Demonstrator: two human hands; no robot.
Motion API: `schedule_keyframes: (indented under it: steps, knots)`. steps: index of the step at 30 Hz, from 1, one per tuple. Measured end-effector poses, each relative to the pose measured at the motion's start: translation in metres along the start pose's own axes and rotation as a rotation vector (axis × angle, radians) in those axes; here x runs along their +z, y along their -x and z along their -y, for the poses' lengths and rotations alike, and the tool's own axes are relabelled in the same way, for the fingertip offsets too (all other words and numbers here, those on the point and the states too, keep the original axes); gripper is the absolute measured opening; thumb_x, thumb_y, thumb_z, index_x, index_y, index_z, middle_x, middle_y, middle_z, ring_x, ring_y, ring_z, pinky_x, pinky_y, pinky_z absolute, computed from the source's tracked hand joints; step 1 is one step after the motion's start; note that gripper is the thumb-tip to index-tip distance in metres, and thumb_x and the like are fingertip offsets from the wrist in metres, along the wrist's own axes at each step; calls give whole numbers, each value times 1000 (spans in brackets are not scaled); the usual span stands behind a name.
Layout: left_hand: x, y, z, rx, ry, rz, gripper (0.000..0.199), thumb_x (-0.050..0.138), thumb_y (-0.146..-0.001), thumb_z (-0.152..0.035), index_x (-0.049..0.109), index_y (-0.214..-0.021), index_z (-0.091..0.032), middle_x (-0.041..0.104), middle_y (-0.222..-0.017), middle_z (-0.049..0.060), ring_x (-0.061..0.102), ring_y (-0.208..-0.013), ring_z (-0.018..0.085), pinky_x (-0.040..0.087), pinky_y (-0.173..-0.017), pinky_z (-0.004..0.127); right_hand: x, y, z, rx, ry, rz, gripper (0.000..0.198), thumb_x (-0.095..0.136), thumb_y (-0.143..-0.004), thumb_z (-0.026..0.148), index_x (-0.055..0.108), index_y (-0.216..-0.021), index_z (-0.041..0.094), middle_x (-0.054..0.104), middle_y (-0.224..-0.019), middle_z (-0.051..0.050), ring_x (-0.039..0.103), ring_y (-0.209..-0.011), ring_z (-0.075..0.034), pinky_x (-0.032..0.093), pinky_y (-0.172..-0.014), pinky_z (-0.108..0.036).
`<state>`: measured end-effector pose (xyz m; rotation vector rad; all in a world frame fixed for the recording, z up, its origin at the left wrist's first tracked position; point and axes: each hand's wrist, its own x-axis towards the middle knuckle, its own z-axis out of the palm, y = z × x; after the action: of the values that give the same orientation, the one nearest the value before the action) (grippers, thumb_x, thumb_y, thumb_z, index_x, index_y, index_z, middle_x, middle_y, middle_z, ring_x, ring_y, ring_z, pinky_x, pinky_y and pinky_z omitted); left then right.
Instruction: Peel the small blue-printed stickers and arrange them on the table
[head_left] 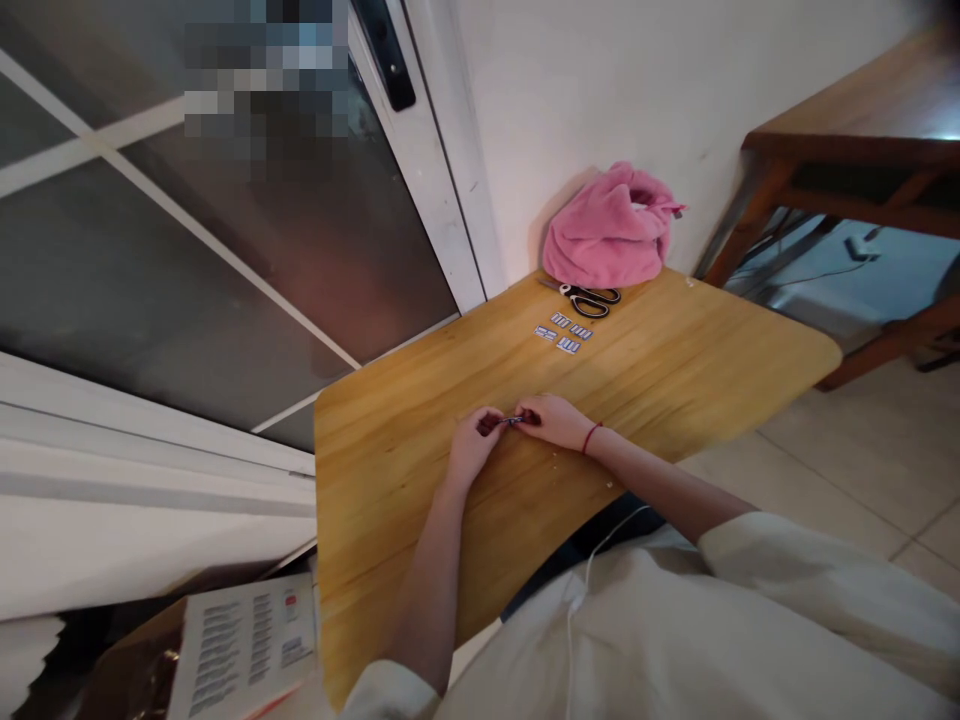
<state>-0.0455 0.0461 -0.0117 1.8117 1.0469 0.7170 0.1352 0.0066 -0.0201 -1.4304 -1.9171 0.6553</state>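
Over the middle of the wooden table (390, 470), my left hand (474, 445) and my right hand (559, 420) meet with their fingers pinched. Between them is a small, thin piece (513, 421), dark with some white, seen nearly edge-on; its kind is too small to make out. Both hands grip it from opposite sides. Just beyond lie several small white pieces with dark blue stripes (568, 345), flat on the wood in a loose cluster. Behind these rests a pair of scissors (589, 298) with black and white handles, its blades pointing left.
A pink plush bag (609, 232) stands at the table's back edge against the wall. Left of the table is a framed glass door (300, 260). A cardboard box (240, 645) sits low at left, and a wooden desk (862, 130) stands at right. Tiny scraps lie near my right forearm.
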Motion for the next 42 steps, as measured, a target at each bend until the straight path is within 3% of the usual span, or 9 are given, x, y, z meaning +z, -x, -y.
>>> schedule_keyframes:
  steps: [5,10,14,17,25,34,42]
  knots:
    - [-2,2,0,-44,115,-8,16,65,-72,-34,67,-80,-20,65,-75,0,56,-69,12,43,-69,24,-1,2,-3,51,-145,-57,17,60,-79,32,63,-73,16,58,-64,1,49,-58,-10,36,-56,-21]
    - [1,4,2,-70,193,-15,22,66,-72,-39,72,-83,-21,71,-89,4,62,-84,16,45,-81,28,1,-3,-9,66,-290,-123,30,65,-74,46,66,-69,16,57,-66,0,48,-60,-10,37,-56,-23]
    - [0,6,1,-72,213,-39,23,67,-72,-38,73,-87,-22,71,-97,5,63,-91,17,45,-86,29,4,-7,-10,69,-375,-157,31,67,-71,47,68,-67,17,59,-67,-1,50,-61,-11,39,-58,-23]
    - [-4,7,1,-83,215,-52,24,70,-68,-38,74,-84,-21,72,-93,6,64,-88,18,47,-85,30,5,-9,-8,67,-426,-162,28,69,-69,45,68,-66,17,62,-70,-1,53,-64,-11,41,-60,-23]
    - [-7,3,6,-113,229,-241,28,76,-58,-40,74,-76,-19,71,-72,4,61,-65,15,47,-67,26,12,-12,-9,132,-502,-139,27,68,-70,42,64,-63,16,51,-48,4,43,-45,-8,33,-46,-21]
    - [26,-8,-3,-32,286,-371,35,70,-64,-48,66,-80,-18,65,-69,1,56,-62,12,43,-58,22,12,-18,-12,171,-488,-207,25,59,-76,39,57,-64,18,56,-53,3,53,-48,-10,41,-49,-22]
    - [53,-39,-4,26,317,-379,30,68,-66,-46,65,-75,-17,67,-74,4,61,-73,15,45,-75,27,17,-16,-22,166,-255,-396,23,51,-80,36,56,-67,18,59,-60,0,51,-55,-12,42,-53,-24]
